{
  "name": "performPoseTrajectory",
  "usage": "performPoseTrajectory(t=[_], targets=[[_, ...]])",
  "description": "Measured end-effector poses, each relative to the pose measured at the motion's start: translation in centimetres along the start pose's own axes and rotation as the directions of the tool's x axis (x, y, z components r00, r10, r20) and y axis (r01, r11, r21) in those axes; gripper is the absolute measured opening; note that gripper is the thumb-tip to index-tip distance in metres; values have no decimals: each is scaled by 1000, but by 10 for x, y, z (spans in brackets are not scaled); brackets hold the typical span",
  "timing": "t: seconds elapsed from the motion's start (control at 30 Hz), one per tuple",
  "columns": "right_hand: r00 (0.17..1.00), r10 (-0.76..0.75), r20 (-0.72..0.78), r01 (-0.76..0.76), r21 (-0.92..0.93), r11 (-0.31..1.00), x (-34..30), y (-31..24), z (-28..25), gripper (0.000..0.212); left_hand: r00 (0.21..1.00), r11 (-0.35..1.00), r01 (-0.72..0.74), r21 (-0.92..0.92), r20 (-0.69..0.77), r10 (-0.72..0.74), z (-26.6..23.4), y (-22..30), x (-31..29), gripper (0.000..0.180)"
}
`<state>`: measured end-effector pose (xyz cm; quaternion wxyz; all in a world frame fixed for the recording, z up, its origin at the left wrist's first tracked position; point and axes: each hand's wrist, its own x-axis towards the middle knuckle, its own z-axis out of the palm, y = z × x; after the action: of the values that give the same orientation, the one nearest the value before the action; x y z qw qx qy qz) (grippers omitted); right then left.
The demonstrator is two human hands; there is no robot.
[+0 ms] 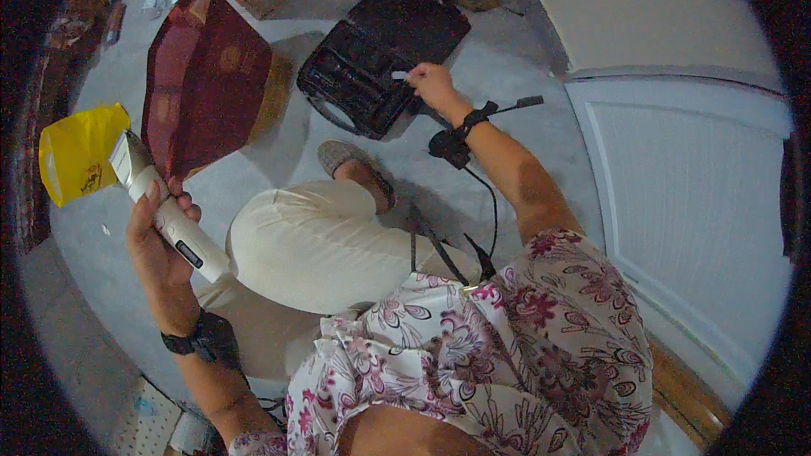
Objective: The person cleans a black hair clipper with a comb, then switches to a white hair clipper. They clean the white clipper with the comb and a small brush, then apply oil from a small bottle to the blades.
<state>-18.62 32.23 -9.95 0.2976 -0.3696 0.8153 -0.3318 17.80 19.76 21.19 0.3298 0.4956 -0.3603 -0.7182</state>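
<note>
My left hand [160, 241] is closed round a pale cordless hair clipper [173, 219], its metal blade end tilted up and away to the left. A dark display window shows near the clipper's lower end. On the other side, my right hand [433, 87] reaches over an opened black carrying case [359, 76]. Its fingers pinch a small white piece [400, 75], too small to name. The case lies on the floor with its lid back and dark moulded compartments inside. Both wrists wear black straps.
A dark red bag [207, 76] stands left of the case, beside a yellow plastic bag [80, 152]. My bent knee and a grey shoe [351, 156] are in the middle. A black cable [494, 203] hangs below my right wrist. A white panelled door [684, 177] is at the right.
</note>
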Motion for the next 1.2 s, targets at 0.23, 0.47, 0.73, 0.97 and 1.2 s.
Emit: performPoseTrajectory(t=[0.23,0.47,0.73,0.97,1.2], targets=[[874,-474,109,425,300,854,-21,-155,-4,20,966,925,-237,296,177,191,2,-1,15,31],[456,-888,56,831,332,447,-40,-270,-5,18,950,864,-309,397,94,296,11,-19,34,42],[499,-844,197,749,391,535,-17,-277,-24,12,920,840,-391,376,125,372,51,-34,62,38],[605,-757,250,678,337,653,3,-277,-31,19,913,901,-386,197,225,342,63,-43,92,37],[615,-769,177,640,457,617,-5,-271,-25,19,899,924,-376,70,270,345,53,-52,88,36]])
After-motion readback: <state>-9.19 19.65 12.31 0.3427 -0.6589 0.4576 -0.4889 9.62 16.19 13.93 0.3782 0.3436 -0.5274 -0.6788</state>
